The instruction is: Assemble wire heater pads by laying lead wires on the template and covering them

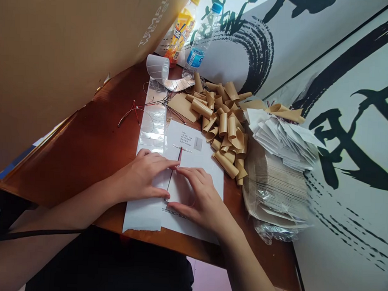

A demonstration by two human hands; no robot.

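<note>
Left hand point(148, 173), one: thumb and forefinger parted in a wide curve, both tips at a thin red-and-black wire point(180, 155). Right hand point(200, 194), one: arched, thumb and forefinger well apart, forefinger tip meeting the left one at the wire, thumb near its lower end. Whether either hand pinches the wire or merely presses it is hard to tell, the tips being small and partly hidden.

Wire: laid lengthwise on a white printed sheet point(173, 134), between the hands. Sheet: flat on a reddish-brown counter point(95, 138).

Label strip point(152, 131), pale and glossy: along the sheet's left side, far end curled up. Loose wires point(134, 109), red and dark: across the strip. Brown paper rolls point(223, 125), a heap: beyond and right of the sheet. White slips point(283, 136), fanned: atop a thick stack of sheets point(275, 178) in clear plastic, far right. Bottles, two, upright at the back: one yellow-capped point(182, 32), one blue-capped point(197, 56).
</note>
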